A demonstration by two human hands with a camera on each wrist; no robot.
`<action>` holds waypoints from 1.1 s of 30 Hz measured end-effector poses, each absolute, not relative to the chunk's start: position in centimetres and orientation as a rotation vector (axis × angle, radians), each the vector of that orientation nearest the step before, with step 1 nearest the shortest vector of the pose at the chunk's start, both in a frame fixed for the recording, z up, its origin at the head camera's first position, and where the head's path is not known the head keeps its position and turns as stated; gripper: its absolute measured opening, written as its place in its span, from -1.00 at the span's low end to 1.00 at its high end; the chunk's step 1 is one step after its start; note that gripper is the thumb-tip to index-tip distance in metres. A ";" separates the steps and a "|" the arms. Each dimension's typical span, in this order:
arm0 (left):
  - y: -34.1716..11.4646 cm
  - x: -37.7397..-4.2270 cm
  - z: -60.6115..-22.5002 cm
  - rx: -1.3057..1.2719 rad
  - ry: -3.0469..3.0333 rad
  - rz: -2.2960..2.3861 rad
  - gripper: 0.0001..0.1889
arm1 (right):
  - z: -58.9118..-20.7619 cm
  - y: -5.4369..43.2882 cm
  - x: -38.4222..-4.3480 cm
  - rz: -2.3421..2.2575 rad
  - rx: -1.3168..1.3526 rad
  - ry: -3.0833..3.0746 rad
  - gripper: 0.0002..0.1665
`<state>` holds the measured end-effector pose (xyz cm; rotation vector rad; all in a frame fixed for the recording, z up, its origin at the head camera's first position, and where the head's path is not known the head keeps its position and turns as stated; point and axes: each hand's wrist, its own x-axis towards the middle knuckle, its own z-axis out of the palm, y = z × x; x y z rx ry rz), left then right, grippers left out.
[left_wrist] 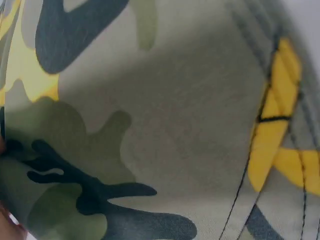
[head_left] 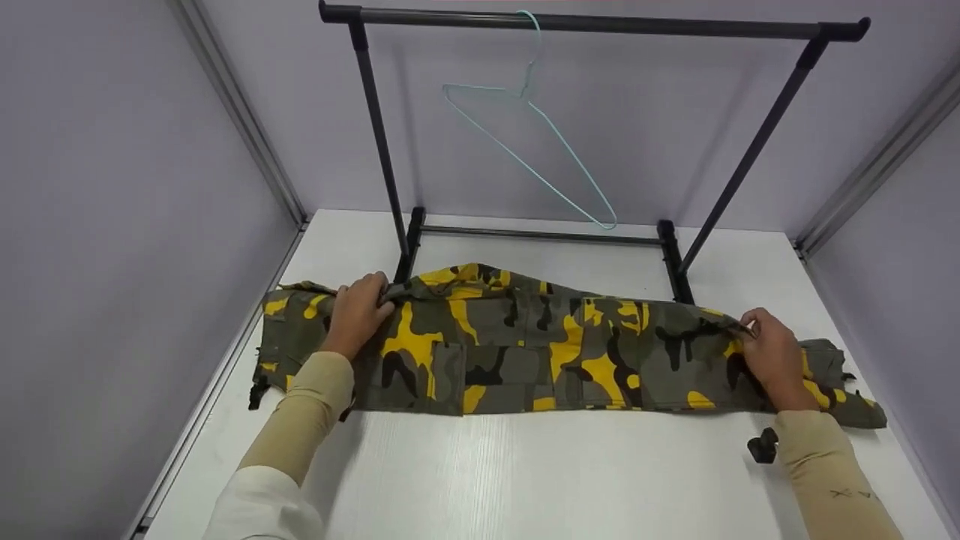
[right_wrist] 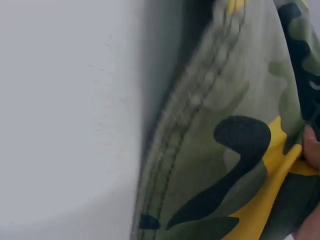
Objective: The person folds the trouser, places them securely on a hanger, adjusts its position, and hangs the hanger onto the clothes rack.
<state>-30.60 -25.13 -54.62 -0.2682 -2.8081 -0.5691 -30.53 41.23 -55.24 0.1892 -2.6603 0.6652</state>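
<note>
Yellow, grey and black camouflage trousers lie lengthwise across the white table, a patch pocket showing near the middle. Toward their left end, my left hand pinches the far edge of the cloth. My right hand grips that same edge near the right end, where the narrower leg ends stick out past it. Between the hands the top edge bunches up slightly. Close-up cloth with a stitched seam fills the left wrist view. In the right wrist view, a thumb presses the fabric into folds.
Behind the trousers stands a black garment rack, its feet reaching toward the cloth. A light-blue wire hanger hangs from its bar. Grey panels wall the table at the back and sides. A small black item is beside the right wrist.
</note>
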 end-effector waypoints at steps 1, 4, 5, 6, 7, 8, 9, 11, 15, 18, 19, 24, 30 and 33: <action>-25.0 -30.3 -54.6 -0.286 -2.842 -0.587 -0.78 | -55.2 41.3 -30.5 0.676 0.208 -2.659 -0.82; -24.9 -29.4 -54.1 -0.306 -3.047 -0.720 -0.74 | -55.3 41.9 -30.1 0.738 0.306 -2.738 -0.83; -24.9 -29.1 -53.8 -0.305 -3.125 -0.776 -0.73 | -55.3 42.2 -29.9 0.764 0.337 -2.789 -0.86; -24.9 -28.9 -53.5 -0.297 -3.197 -0.829 -0.71 | -55.2 42.4 -29.7 0.801 0.358 -2.851 -0.89; -25.1 -28.7 -53.2 -0.293 -3.250 -0.889 -0.68 | -55.1 42.6 -29.4 0.846 0.375 -2.914 -0.84; -25.2 -28.7 -52.9 -0.278 -3.289 -0.949 -0.64 | -55.0 42.7 -29.3 0.919 0.382 -2.972 -0.75; -25.4 -28.7 -52.6 -0.249 -3.309 -0.991 -0.61 | -54.9 42.9 -29.2 1.003 0.370 -3.025 -0.64; -25.9 -29.0 -52.6 -0.180 -3.286 -0.955 -0.64 | -54.8 43.0 -29.1 1.096 0.301 -3.103 -0.49; -27.4 -29.8 -54.0 0.041 -3.132 -0.473 -0.78 | -55.3 43.1 -29.4 1.147 0.148 -3.166 -0.46; -28.2 -30.0 -55.0 0.212 -3.106 -0.063 -0.72 | -55.9 43.2 -29.4 0.982 0.103 -3.236 -0.31; -28.4 -29.8 -55.1 0.266 -3.133 0.018 -0.67 | -56.0 43.3 -29.3 0.931 0.098 -3.260 -0.25; -29.1 -29.1 -54.3 0.557 -3.219 0.019 -0.36 | -56.3 44.1 -28.9 0.579 0.140 -3.261 -0.32; -30.8 -29.1 -53.7 0.919 -3.131 -0.213 -0.18 | -56.3 44.9 -28.3 0.534 0.204 -3.139 -0.65; -32.0 -29.0 -53.9 0.904 -3.180 -0.349 -0.20 | -56.3 45.1 -27.9 0.588 0.200 -3.101 -0.70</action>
